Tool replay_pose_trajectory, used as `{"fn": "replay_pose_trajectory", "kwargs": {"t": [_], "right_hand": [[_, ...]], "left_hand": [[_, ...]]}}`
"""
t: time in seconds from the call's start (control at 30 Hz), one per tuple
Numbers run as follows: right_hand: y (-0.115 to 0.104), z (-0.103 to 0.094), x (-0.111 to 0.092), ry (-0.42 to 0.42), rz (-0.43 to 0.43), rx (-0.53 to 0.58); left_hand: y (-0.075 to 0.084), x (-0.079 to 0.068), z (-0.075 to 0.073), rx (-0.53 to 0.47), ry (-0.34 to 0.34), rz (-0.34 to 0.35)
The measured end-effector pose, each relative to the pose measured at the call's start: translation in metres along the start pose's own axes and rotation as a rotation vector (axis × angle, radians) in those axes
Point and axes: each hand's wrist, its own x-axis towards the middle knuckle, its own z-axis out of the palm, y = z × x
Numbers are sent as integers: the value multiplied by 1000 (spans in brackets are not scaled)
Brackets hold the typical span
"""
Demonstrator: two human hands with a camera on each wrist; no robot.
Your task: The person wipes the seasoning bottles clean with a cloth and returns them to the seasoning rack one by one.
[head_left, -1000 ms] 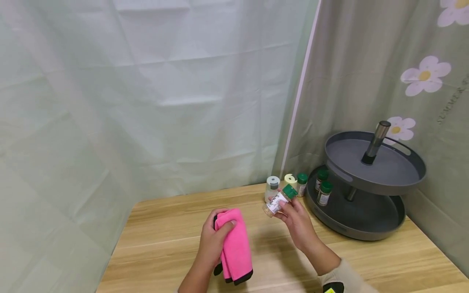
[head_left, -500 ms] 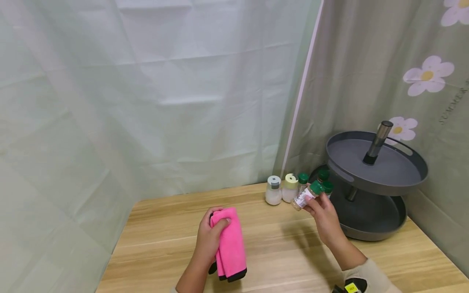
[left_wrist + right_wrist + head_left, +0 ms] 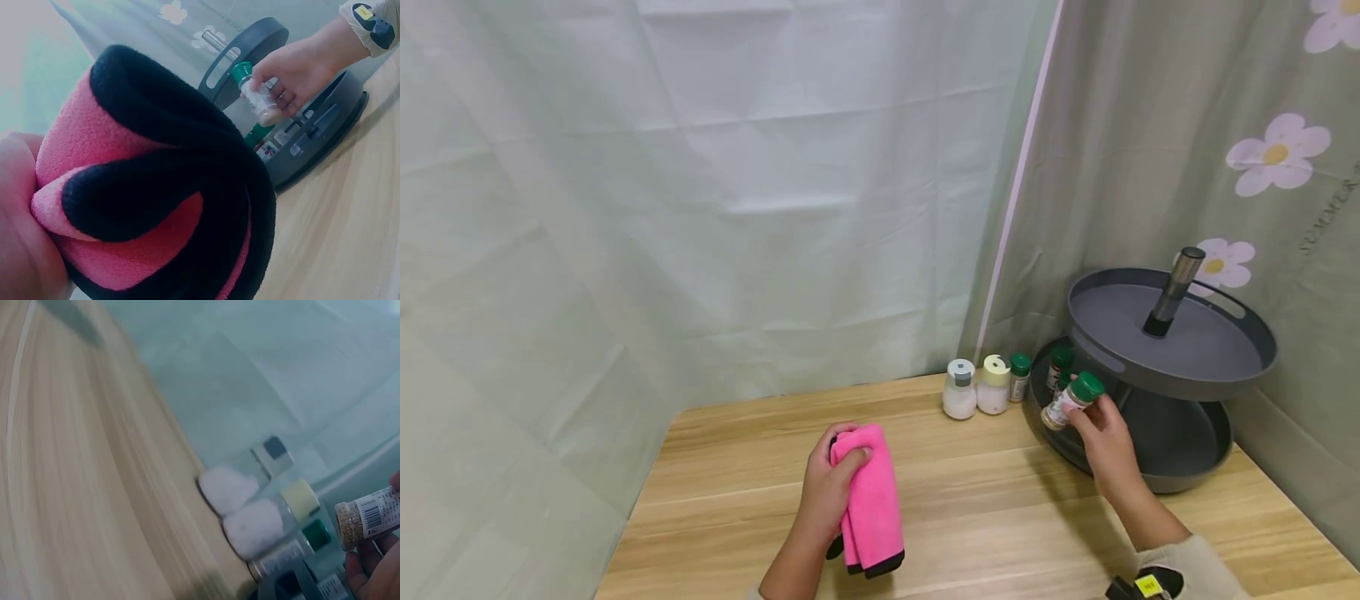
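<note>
My left hand (image 3: 829, 492) grips a folded pink cloth (image 3: 874, 508) with black edging, held up over the table. Its folds fill much of the left wrist view. In my right hand (image 3: 1108, 450) a small spice jar (image 3: 1066, 408) with a green lid is pinched, tilted, by the front left of the two-tier tray's lower level. Pale grains and a barcode label show on this jar (image 3: 369, 515) in the right wrist view. Behind it, green-lidded jars (image 3: 1060, 360) stand on the lower tier, one of them mostly hidden by the held jar.
The dark grey two-tier round tray (image 3: 1172, 358) stands at the table's right back. To its left, against the curtain, are a grey-lidded shaker (image 3: 959, 398), a yellow-lidded shaker (image 3: 993, 394) and another green-lidded jar (image 3: 1018, 379). The wooden table (image 3: 730, 483) ends at the curtain.
My right hand has carried the spice jar rightward, from in front of the shakers to the tray's lower tier. The left hand with the cloth shifted slightly left, then stayed still.
</note>
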Motion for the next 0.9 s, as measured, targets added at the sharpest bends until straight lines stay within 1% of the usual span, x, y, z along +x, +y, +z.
{"fn": "replay_pose_trajectory", "kwargs": {"t": [0.17,0.23,0.37,0.5,0.6,0.73,0.9], "right_hand": [[4,-15,-1,11,-44,-196],[4,-20,0,12,-56,-254],[3,-30,1,25,-84,-335],[0,-39,2,37,-99,-479],[0,-45,3,18,-87,-610],[2,-52,5,-38,-53,-738],[6,-55,8,-123,-20,-821]], "left_hand": [[0,0,0,5,-3,-3],[-1,0,0,4,1,-3],[-1,0,0,11,11,-15],[0,1,0,14,14,-20],[0,1,1,11,14,-16],[0,1,1,7,16,-10],[1,0,1,3,28,5]]}}
